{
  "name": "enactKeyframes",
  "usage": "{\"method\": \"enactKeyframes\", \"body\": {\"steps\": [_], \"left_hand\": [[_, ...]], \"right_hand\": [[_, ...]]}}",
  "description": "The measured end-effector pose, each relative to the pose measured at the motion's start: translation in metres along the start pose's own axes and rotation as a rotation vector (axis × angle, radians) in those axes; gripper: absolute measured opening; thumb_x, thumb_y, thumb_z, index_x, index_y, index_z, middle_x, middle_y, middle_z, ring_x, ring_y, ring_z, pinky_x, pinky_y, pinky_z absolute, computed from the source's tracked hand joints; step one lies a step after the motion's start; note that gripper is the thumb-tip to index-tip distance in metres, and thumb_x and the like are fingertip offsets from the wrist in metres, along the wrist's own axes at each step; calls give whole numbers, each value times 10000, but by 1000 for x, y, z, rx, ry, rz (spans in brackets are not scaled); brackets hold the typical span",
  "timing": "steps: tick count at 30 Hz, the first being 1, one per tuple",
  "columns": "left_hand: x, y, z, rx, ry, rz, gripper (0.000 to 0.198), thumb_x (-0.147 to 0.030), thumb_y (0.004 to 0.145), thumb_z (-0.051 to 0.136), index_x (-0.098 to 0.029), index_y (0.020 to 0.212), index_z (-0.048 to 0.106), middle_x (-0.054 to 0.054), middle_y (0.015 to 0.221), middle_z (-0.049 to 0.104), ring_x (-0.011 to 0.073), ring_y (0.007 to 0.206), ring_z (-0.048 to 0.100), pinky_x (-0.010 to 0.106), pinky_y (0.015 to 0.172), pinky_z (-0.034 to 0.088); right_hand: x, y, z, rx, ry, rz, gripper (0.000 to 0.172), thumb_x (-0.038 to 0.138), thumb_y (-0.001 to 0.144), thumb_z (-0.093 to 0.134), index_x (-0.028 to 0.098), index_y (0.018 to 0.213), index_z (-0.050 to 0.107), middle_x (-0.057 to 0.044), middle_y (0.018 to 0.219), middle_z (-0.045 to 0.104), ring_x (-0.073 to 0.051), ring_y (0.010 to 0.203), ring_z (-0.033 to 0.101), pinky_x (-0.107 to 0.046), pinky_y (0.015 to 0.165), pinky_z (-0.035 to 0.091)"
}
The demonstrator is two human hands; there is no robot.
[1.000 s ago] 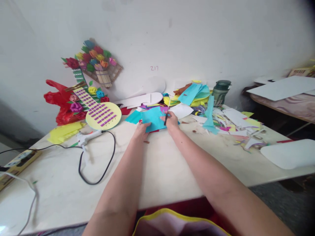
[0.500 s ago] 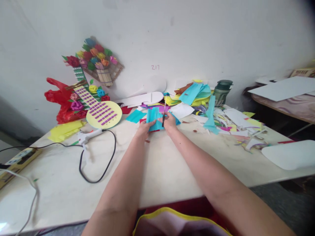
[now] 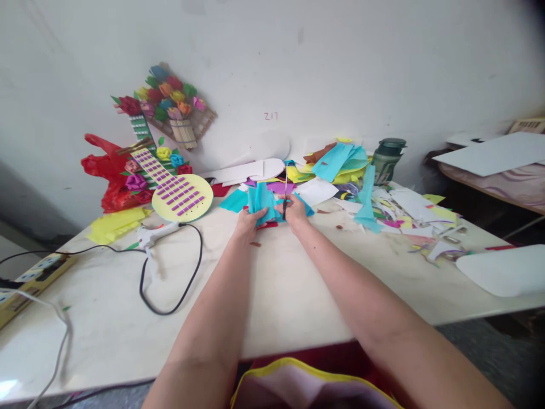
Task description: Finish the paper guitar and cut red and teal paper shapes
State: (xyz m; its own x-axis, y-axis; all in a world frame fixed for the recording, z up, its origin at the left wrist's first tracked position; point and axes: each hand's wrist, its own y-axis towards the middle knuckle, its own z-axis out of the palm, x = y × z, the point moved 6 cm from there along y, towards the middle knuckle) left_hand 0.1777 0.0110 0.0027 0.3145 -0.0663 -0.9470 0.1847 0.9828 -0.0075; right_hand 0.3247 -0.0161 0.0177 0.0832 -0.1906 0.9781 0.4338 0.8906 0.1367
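Note:
Both of my hands are stretched out to the far middle of the table. My left hand (image 3: pixel 250 221) is closed on a crumpled, folded sheet of turquoise paper (image 3: pixel 263 200). Beside it, my right hand (image 3: pixel 293 209) is closed on a pair of scissors (image 3: pixel 285 193) whose blades point up and away at the paper's right edge. A small red scrap (image 3: pixel 269 225) lies under the paper, between the two hands.
A heap of coloured paper scraps (image 3: pixel 374 193) and a green bottle (image 3: pixel 386 159) sit at the right. A yellow paper guitar (image 3: pixel 172 190), red bag (image 3: pixel 106 170) and flower craft (image 3: pixel 174 111) stand left. A glue gun (image 3: pixel 155 234) with black cord (image 3: pixel 170 295) lies nearer.
The turquoise sheet lay flat a second ago; my left hand has since gathered and folded it upward toward the scissors. My hands have drawn closer together.

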Motion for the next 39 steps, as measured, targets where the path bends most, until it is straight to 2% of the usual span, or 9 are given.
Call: {"method": "enactKeyframes", "body": {"steps": [5, 8, 13, 18, 23, 30, 39], "left_hand": [[-7, -1, -8, -96, -144, 43, 324, -194, 556, 790, -137, 826, 621, 45, 757, 678, 142, 591, 626, 256, 517, 541], [-11, 0, -14, -140, -238, 77, 283, -170, 600, 761, -151, 847, 623, 33, 786, 678, 152, 664, 650, 313, 633, 569], [-12, 3, -21, -195, -377, 79, 275, -159, 634, 740, -164, 884, 626, 55, 859, 695, 217, 836, 665, 372, 736, 566], [-15, 5, -26, -243, -493, 99, 218, -137, 676, 712, -165, 871, 620, 49, 885, 694, 211, 910, 652, 389, 820, 547], [-13, 8, -28, -261, -530, 91, 199, -150, 695, 702, -162, 875, 618, 55, 885, 692, 215, 924, 650, 382, 829, 545], [-12, 5, -24, -235, -468, 81, 193, -157, 709, 688, -164, 886, 613, 43, 882, 692, 201, 897, 654, 352, 771, 568], [-4, 13, -20, -162, -445, 67, 274, -196, 686, 710, -165, 931, 591, 68, 938, 685, 236, 944, 643, 385, 759, 559]], "right_hand": [[1, -5, 1, 38, -56, 95, 346, 271, 636, 730, 200, 887, 503, 62, 565, 556, -104, 463, 561, -189, 425, 428], [6, -13, 4, 141, -149, 127, 331, 312, 666, 730, 189, 854, 486, 47, 543, 566, -93, 420, 545, -165, 369, 378], [10, -21, 11, 351, -322, 102, 330, 392, 658, 728, 174, 801, 527, 28, 548, 578, -82, 424, 533, -136, 311, 300], [11, -22, 15, 514, -415, 69, 356, 453, 669, 707, 160, 776, 535, -1, 581, 612, -80, 437, 540, -134, 297, 303], [15, -27, 18, 646, -461, 50, 387, 490, 681, 696, 152, 703, 510, -17, 560, 611, -86, 431, 560, -138, 294, 313], [11, -28, 20, 641, -510, 72, 393, 491, 666, 707, 160, 695, 496, 8, 512, 585, -90, 375, 538, -146, 273, 289], [9, -29, 22, 621, -481, 81, 386, 448, 642, 739, 158, 678, 488, 34, 455, 546, -72, 313, 481, -146, 270, 278]]}}
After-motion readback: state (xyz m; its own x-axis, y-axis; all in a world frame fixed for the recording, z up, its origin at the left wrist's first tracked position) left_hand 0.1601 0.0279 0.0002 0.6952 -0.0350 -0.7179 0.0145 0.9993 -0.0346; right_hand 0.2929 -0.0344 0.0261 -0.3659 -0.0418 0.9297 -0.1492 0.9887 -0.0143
